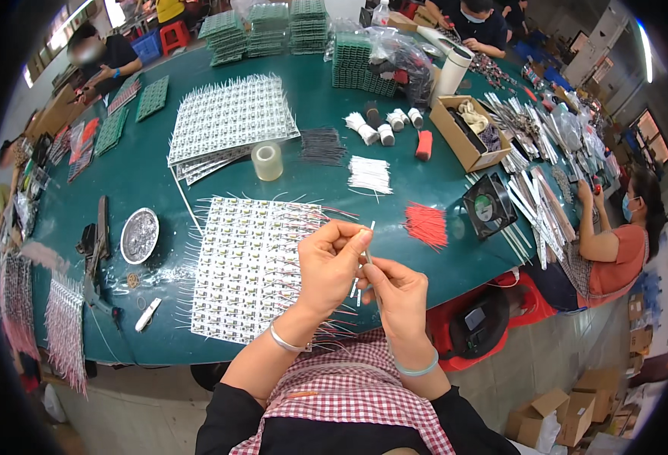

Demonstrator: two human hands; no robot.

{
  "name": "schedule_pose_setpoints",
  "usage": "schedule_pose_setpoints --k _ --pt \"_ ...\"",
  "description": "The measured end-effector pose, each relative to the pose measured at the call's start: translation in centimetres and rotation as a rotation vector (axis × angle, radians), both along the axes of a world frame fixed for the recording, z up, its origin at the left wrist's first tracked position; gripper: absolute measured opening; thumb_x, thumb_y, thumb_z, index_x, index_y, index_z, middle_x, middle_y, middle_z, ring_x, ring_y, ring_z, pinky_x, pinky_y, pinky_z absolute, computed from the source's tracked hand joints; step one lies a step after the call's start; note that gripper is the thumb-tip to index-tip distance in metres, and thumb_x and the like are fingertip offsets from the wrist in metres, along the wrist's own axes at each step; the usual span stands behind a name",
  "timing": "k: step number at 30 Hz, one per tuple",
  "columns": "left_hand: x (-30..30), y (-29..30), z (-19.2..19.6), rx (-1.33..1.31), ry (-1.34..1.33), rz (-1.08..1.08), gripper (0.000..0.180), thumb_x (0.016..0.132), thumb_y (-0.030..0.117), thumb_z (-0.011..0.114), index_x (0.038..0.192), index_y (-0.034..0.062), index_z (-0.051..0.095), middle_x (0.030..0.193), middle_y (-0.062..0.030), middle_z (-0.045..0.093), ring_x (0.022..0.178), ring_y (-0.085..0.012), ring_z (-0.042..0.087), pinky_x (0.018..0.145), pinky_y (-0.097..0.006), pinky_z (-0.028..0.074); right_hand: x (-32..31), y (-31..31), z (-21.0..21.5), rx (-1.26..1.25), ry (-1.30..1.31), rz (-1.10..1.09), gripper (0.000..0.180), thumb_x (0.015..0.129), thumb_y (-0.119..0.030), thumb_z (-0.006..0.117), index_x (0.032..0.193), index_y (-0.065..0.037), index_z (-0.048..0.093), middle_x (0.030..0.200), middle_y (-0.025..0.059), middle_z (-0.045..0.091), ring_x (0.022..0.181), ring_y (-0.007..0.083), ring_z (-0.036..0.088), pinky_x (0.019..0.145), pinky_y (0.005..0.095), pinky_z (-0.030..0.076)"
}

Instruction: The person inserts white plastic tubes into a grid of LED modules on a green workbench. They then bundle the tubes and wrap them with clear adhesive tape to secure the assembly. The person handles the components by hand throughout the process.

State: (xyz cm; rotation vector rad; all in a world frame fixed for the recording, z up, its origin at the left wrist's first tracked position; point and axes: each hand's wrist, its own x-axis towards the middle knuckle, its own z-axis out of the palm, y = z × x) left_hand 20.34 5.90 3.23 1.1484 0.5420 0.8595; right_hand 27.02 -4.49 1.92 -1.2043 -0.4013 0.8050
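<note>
Above the near edge of the table, my left hand (328, 262) and my right hand (397, 292) meet with fingertips pinched. A thin pale strip (372, 226) runs through both pinches, and its white end sticks up past my left fingertips. Fingers hide most of it, so its exact kind is unclear. Under and left of my hands lies a white panel of small circuit boards (243, 265), with fine white, black and red wires along its sides. To the right, a bundle of red wires (425, 225) lies on the table; white wires (369, 174) and black wires (322, 146) lie farther off.
Stacked white panels (231, 114), a tape roll (267, 161), a metal bowl (140, 235) and a soldering iron (100, 292) are on the green table. A small fan (489, 203) and cardboard box (466, 152) stand right. Co-workers sit around; a red stool (463, 334) is beside me.
</note>
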Motion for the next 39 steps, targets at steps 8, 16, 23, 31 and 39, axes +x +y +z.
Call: schedule_pose_setpoints --k 8,16,23,31,39 --pt "1.0 3.4 -0.9 -0.129 0.075 -0.071 0.016 0.089 0.011 0.068 0.095 -0.0031 0.065 0.065 0.0033 0.057 0.048 -0.0004 0.039 0.043 -0.017 0.031 1.8 2.9 -1.0 -0.021 0.139 0.088 0.019 0.092 -0.004 0.061 0.103 0.009 0.066 0.076 0.0074 0.065 0.060 0.0082 0.056 0.050 0.0202 0.044" --pt "2.1 5.8 -2.1 -0.059 0.202 -0.136 0.014 0.085 0.012 0.071 0.085 -0.0007 0.066 0.057 0.0052 0.052 0.047 -0.0003 0.039 0.043 -0.017 0.028 4.6 3.9 -1.8 0.005 0.529 0.301 0.027 0.095 -0.012 0.058 0.111 0.009 0.061 0.080 0.0020 0.060 0.064 0.0058 0.054 0.055 0.0195 0.045" --pt "2.9 5.6 -2.5 -0.082 0.202 -0.068 0.013 0.086 0.009 0.071 0.085 -0.0022 0.064 0.060 0.0030 0.057 0.048 -0.0004 0.043 0.043 -0.016 0.032 5.4 4.2 -2.9 0.047 0.662 0.366 0.026 0.095 -0.014 0.058 0.113 0.006 0.061 0.083 0.0007 0.060 0.070 0.0053 0.058 0.058 0.0208 0.052" --pt "3.1 6.1 -3.4 -0.065 0.241 -0.075 0.014 0.086 0.010 0.070 0.086 -0.0026 0.064 0.064 0.0014 0.060 0.049 -0.0004 0.045 0.043 -0.016 0.033 5.6 4.2 -2.9 0.051 0.664 0.402 0.027 0.096 -0.014 0.057 0.115 0.005 0.060 0.083 0.0016 0.061 0.069 0.0058 0.057 0.055 0.0202 0.049" --pt "0.8 4.2 -2.9 -0.130 0.386 -0.123 0.022 0.088 0.017 0.068 0.094 -0.0043 0.064 0.062 -0.0001 0.059 0.049 -0.0052 0.047 0.045 -0.019 0.035 6.8 3.9 -3.4 0.241 0.795 0.199 0.025 0.095 -0.011 0.058 0.114 0.006 0.060 0.081 0.0031 0.058 0.063 0.0063 0.049 0.049 0.0174 0.036"
